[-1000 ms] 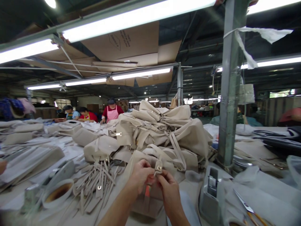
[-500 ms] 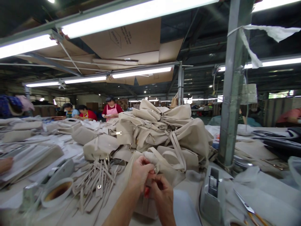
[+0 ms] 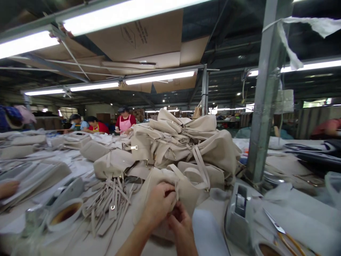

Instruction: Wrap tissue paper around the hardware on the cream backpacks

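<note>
A beige bag (image 3: 157,176) lies right in front of me, at the foot of a heap of similar beige bags (image 3: 186,137). My left hand (image 3: 161,201) is closed on the bag's upper edge with its fingers curled in. Just below and to the right, my right hand (image 3: 181,222) is closed too, its fingertips pinched together by the same edge. What sits between those fingertips is hidden. To the left of my hands, several thin beige straps (image 3: 112,202) with small metal fittings are spread in a loose bunch.
Left stands a tape dispenser (image 3: 66,193) with a brown tape roll (image 3: 66,213). A second grey dispenser (image 3: 239,217) and scissors (image 3: 278,227) lie right. A metal post (image 3: 262,106) rises behind them. Another person's hand (image 3: 9,189) rests at the left edge; several people sit or stand beyond.
The red item that showed between my hands is out of sight. My left hand has shifted down slightly onto the bag's edge, and the white material at the bag's opening shows less.
</note>
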Demonstrator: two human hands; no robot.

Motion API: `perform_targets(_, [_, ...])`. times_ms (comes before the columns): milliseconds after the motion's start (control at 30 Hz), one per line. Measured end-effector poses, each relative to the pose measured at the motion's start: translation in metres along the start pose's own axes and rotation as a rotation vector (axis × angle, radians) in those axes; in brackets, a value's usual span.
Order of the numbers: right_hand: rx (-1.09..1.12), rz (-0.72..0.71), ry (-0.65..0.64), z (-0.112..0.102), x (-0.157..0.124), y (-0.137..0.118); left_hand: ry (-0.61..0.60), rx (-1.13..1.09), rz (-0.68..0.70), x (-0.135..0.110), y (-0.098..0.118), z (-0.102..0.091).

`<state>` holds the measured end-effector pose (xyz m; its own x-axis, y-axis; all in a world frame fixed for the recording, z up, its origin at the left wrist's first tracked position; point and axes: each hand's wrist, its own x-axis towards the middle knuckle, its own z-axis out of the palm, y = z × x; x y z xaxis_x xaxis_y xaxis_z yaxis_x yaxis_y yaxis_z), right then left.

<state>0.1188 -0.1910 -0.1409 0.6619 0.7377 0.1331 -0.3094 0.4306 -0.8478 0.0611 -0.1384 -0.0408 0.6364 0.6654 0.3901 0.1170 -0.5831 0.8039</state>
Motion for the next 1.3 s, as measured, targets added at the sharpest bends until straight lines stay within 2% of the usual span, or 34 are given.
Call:
perform_targets(67, [0.054,0.085,-0.018,0.002,-0.009,0.009,0.004,-0.054,-0.039,0.006,0.003,0.005])
perform_targets(133, [0.055,0.138,-0.052,0.002,-0.014,0.008,-0.008,-0.2,-0.109,0.011,0.006,0.01])
perform_targets(233, [-0.025,0.146,-0.103,-0.003,-0.02,-0.006,-0.019,-0.386,-0.191,0.016,0.007,0.014])
perform_targets(300, [-0.107,0.119,-0.122,-0.015,-0.024,-0.017,0.016,-0.487,-0.193,0.018,0.003,0.013])
perform_targets(367, [-0.259,0.065,-0.117,-0.037,-0.03,-0.028,0.094,-0.577,-0.204,0.022,-0.003,0.009])
perform_targets(467, [-0.563,-0.078,-0.031,-0.086,-0.036,-0.048,0.22,-0.613,-0.266,0.03,-0.015,0.003])
perform_targets(567, [-0.81,-0.247,0.247,-0.141,-0.035,-0.077,0.278,-0.624,-0.28,0.037,-0.025,0.003])
perform_targets(633, [-0.917,-0.333,0.415,-0.169,-0.032,-0.097,0.276,-0.63,-0.26,0.039,-0.03,0.005])
perform_targets(667, [-0.959,-0.365,0.46,-0.18,-0.03,-0.104,0.269,-0.624,-0.249,0.04,-0.031,0.006])
perform_targets(733, [-1.036,-0.402,0.47,-0.193,-0.026,-0.113,0.255,-0.599,-0.225,0.04,-0.035,0.008])
perform_targets(833, [-1.141,-0.379,0.429,-0.202,-0.02,-0.114,0.276,-0.569,-0.197,0.044,-0.041,0.008])
perform_targets(1033, [-1.35,-0.361,0.456,-0.212,-0.006,-0.099,0.302,-0.577,-0.188,0.055,-0.051,0.004])
perform_targets(1167, [-1.439,-0.357,0.364,-0.215,0.003,-0.098,0.3,-0.577,-0.184,0.055,-0.054,0.005])
perform_targets(1300, [-1.605,-0.316,0.268,-0.22,0.012,-0.112,0.287,-0.589,-0.186,0.054,-0.056,0.006])
